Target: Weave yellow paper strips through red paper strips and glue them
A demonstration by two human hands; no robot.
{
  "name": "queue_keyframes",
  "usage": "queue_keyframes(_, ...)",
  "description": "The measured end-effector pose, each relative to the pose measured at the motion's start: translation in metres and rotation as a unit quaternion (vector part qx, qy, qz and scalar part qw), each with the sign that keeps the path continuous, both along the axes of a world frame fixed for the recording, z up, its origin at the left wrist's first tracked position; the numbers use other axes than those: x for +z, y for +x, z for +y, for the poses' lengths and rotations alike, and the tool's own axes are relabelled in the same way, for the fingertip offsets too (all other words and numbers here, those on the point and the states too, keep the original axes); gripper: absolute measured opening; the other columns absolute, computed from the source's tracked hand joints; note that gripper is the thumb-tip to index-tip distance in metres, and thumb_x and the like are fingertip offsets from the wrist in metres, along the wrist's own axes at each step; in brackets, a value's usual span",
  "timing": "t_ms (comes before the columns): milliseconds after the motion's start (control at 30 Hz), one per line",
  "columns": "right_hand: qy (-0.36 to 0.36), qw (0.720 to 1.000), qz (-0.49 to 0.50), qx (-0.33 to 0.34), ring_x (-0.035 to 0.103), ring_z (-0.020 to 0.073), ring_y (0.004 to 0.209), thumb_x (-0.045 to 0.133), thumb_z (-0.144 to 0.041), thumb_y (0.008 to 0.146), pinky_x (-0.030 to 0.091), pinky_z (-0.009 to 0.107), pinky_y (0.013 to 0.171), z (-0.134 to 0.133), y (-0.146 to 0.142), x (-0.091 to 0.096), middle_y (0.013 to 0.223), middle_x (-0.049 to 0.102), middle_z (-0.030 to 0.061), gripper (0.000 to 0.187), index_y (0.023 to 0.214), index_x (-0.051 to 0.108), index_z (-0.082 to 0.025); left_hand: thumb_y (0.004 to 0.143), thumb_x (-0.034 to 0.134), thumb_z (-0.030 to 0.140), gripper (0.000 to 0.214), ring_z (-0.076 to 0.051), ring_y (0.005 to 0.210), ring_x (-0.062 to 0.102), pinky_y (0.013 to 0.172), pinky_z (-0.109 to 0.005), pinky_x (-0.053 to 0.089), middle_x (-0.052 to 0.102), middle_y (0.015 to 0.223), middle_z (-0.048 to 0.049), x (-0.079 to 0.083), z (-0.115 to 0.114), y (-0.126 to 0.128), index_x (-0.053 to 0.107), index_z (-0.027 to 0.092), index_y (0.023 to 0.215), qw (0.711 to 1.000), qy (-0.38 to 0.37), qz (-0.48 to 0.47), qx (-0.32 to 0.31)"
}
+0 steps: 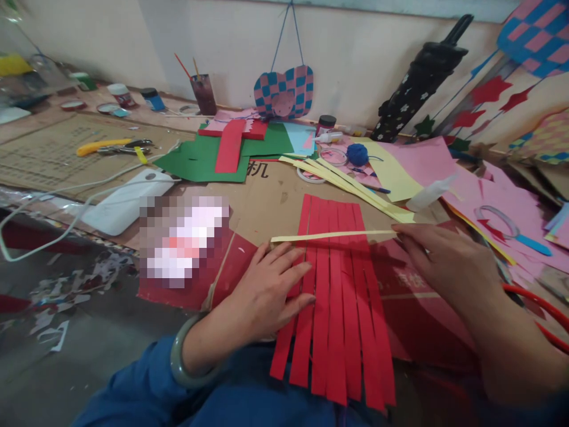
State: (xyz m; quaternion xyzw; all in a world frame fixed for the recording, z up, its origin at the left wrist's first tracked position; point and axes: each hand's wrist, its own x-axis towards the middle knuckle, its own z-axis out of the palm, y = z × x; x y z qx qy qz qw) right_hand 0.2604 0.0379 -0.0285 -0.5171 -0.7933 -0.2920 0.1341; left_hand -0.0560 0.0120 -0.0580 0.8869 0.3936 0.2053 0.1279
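Yellow strip [333,235] spans red strips [336,290], apparently kept straight by right hand [453,267] pinching end; left hand [269,287] spread, grip unclear.

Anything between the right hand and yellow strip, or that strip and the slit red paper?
Nothing visible: the right hand pinches the yellow strip, which spans the slit red paper. The left hand is by the strip's left end.

Black "机" [258,170] on brown cardboard [275,204]; white characters [402,285] on red cardboard [413,311], too blurred.
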Motion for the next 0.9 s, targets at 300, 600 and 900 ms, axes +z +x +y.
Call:
queue_keyframes(300,-0.062,0.998,-0.023,0.005,0.073,0.0269,0.094,0.047,-0.026,0.098,0.052,0.035,0.067,-0.025,0.006,-0.005,0.103,0.076,0.0131,0.029,0.108,0.071,-0.012,0.095,0.056,0.044,0.041,-0.034,0.125,0.055,0.110,-0.063,0.037,0.061,0.137,-0.0139,0.004,0.000,0.000,0.064,0.016,0.124,1.000,-0.009,0.004,-0.006)
queue_keyframes(600,-0.130,0.980,0.009,0.147,0.072,0.0229,0.089,0.037,-0.030,0.101,0.055,0.035,0.077,-0.005,-0.032,0.012,0.101,0.076,0.0114,0.037,0.099,0.071,-0.016,0.097,0.052,0.045,0.041,-0.032,0.125,0.054,0.112,-0.059,0.035,0.062,0.135,-0.0129,0.003,0.000,-0.001,0.063,0.017,0.125,1.000,0.004,0.009,-0.006)
queue_keyframes(900,-0.194,0.965,0.065,0.161,0.068,0.0205,0.083,0.049,-0.024,0.096,0.053,0.034,0.075,0.020,-0.059,-0.006,0.096,0.076,0.0095,0.026,0.101,0.074,-0.017,0.097,0.053,0.044,0.040,-0.033,0.124,0.054,0.110,-0.061,0.037,0.063,0.134,-0.0130,0.002,-0.003,0.000,0.064,0.018,0.124,1.000,0.011,0.002,0.006)
